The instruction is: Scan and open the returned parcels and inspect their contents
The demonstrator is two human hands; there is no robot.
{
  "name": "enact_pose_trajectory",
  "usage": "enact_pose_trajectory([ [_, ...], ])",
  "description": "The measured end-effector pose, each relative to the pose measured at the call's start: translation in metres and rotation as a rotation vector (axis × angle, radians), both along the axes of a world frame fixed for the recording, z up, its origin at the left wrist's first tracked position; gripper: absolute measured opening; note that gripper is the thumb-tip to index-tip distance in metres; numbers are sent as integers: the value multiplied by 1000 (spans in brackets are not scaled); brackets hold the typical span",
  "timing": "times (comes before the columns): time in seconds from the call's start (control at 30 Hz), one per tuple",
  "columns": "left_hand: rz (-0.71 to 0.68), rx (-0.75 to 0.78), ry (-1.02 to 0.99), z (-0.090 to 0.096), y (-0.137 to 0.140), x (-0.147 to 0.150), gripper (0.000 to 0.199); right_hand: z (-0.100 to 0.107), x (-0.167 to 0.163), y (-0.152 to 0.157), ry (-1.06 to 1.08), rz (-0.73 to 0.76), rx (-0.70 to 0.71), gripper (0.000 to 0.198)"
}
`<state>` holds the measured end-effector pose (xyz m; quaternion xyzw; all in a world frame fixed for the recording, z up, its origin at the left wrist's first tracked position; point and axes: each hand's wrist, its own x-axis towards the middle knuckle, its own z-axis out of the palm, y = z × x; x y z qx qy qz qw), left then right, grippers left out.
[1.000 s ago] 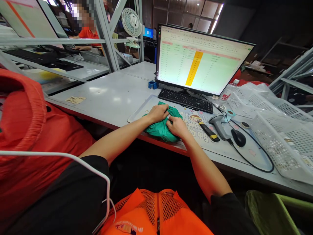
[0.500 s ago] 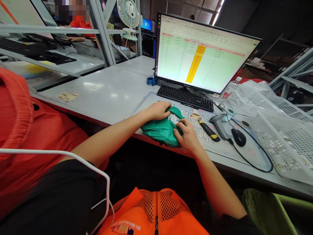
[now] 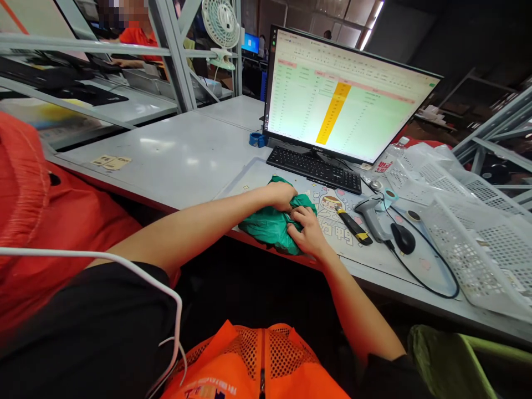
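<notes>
A crumpled green plastic bag (image 3: 270, 228) lies on the printed desk mat (image 3: 332, 206) at the desk's front edge. My left hand (image 3: 282, 196) is closed at the bag's upper part, its fingertips tucked into the folds. Close beside it, my right hand (image 3: 306, 228) grips the right side of the bag with bent fingers. The bag's opening is between the two hands and mostly covered by them; what is inside cannot be seen. A black and yellow box cutter (image 3: 353, 226) rests to the right of my right hand.
Behind the bag are a keyboard (image 3: 313, 169) and a monitor (image 3: 349, 94). A grey barcode scanner (image 3: 374, 219), a black mouse (image 3: 403, 238) and white perforated baskets (image 3: 477, 255) stand on the right. A blue tape roll (image 3: 257, 139) sits by the monitor. A person in red (image 3: 137, 41) sits beyond the frame.
My left hand has reached into the bag's opening and moved closer to my right hand. The white content seen between them before is now covered.
</notes>
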<state>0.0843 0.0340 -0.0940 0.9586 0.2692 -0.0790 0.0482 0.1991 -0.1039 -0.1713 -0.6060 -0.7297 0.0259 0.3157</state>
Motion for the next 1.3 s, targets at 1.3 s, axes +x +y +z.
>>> enact_pose_trajectory([
  [1.3,-49,-316,-780,16,-4,-62,52,65,37,-26,325,-394,558,15],
])
